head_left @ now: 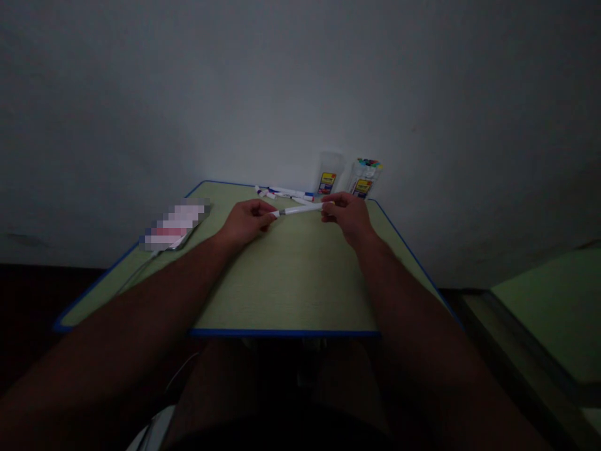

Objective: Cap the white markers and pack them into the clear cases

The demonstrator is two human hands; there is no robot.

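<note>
A white marker [303, 209] spans the gap between my two hands, just above the table's far half. My left hand [246, 222] pinches its left end between thumb and fingers. Close to that pinch a grey band shows on the marker; whether a cap is separated there I cannot tell. My right hand [348, 216] is closed around the right end, fingertips on the barrel. Behind the held marker lie several loose white markers [291, 192] with coloured ends. A clear plastic case [331, 164] stands by the wall, beside another case [364, 178] filled with colourful markers.
The pale green table [282, 275] has a blue edge and stands against a grey wall [263, 94]. On its left side lies a blurred-out phone-like device [176, 225] with a white cable [136, 274] running toward the near left edge.
</note>
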